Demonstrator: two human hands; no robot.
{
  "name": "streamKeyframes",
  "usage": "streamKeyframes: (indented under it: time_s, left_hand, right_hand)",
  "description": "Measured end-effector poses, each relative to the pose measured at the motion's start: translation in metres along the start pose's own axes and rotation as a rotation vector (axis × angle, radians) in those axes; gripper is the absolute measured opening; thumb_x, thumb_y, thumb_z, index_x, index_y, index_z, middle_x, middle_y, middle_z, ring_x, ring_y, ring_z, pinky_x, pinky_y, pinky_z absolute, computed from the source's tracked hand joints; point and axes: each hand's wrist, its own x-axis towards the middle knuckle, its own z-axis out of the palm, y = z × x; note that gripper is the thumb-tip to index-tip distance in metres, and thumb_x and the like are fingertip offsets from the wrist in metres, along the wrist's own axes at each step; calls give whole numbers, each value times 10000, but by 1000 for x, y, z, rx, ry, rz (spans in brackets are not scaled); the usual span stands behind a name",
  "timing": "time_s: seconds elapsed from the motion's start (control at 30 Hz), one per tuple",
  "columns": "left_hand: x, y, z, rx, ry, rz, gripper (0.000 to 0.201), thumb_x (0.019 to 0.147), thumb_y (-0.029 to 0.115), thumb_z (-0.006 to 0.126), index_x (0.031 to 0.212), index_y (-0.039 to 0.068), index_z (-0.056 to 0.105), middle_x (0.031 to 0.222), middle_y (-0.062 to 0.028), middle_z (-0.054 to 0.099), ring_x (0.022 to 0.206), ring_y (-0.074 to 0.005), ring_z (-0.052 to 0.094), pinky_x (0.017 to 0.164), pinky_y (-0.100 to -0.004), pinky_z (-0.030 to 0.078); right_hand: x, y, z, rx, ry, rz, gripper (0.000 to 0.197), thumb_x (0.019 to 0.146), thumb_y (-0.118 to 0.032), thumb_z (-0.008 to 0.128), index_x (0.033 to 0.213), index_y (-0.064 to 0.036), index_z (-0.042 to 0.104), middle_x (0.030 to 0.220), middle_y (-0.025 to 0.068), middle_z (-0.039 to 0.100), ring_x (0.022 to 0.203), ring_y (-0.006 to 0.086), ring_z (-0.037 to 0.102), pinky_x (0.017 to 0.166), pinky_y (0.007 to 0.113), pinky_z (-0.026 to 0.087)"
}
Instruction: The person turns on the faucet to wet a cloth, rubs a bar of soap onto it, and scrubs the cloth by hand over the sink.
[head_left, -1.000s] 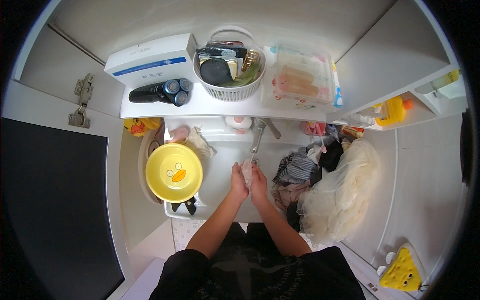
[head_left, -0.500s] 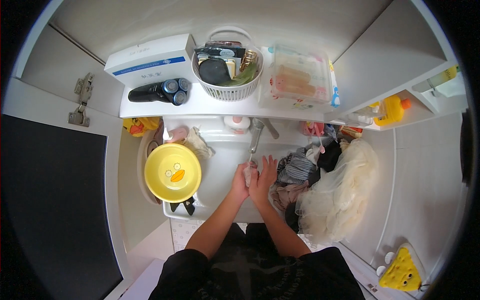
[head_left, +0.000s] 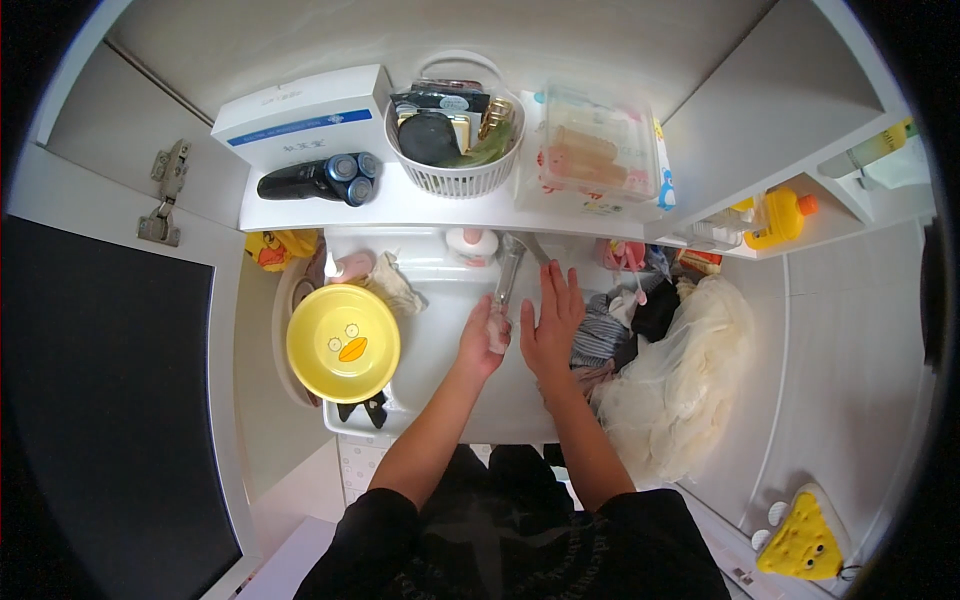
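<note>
Hands: left hand grips small white object, right hand flat

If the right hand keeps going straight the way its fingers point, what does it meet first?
The right hand is open, fingers pointing up toward the back of the white sink. First in that line is probably the metal tap handle, then the white shelf edge; depth is unclear from above.

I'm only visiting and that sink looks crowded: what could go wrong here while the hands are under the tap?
Water may splash from the left hand and right hand onto the pile of clothes lying close beside the right one. The yellow duck bowl rests at the sink's left edge; an elbow nudge could tip it.
</note>
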Motion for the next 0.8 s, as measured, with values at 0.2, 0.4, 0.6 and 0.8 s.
streamKeyframes:
  time_s: [0.2,0.4,0.6,0.8]
  left_hand:
    - [0,3,14,231,86,-13,284,978,400,501,897,128,518,670,-28,517,439,-141,450,348,-254,308]
    - [1,2,16,406,187,-54,420,974,468,456,731,127,486,544,-27,464,343,-152,378,304,-284,244]
    - [-3,-1,21,510,223,-102,493,968,508,395,639,145,449,486,-20,418,303,-172,334,295,-307,228]
    - [9,6,-9,176,87,-84,451,966,512,348,791,134,522,637,-32,517,496,-189,489,426,-324,364]
  right_hand:
    - [-9,4,3,-29,-21,57,582,868,-204,565,1402,-30,413,1468,158,389,1320,422,356,1058,540,252]
    - [-9,5,7,-8,-4,38,589,857,-179,577,1400,-21,411,1455,173,400,1299,412,391,1056,515,270]
    - [-13,11,7,-17,-3,50,596,839,-151,586,1398,-27,418,1450,166,410,1288,397,405,1041,502,288]
    - [-21,15,14,-14,-11,26,603,837,-151,582,1404,-32,414,1454,149,409,1293,369,407,1042,488,283]
